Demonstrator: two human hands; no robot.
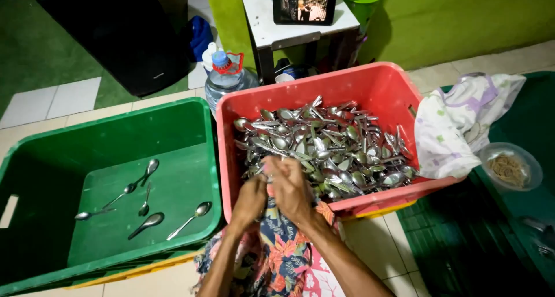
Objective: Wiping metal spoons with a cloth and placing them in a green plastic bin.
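Over the near rim of the red crate (378,89), the left hand (250,201) and right hand (291,187) are closing together on a spoon (267,172) from the pile (324,146), probably wiping it, while five spoons (147,207) are lying in the green crate (34,152) at nine o'clock.

What the left hand (248,201) and right hand (292,187) grip is hidden between the closed fingers. The spoon pile (326,149) covers the red crate's (376,86) floor. The green crate's (34,158) lower left corner is cut off.
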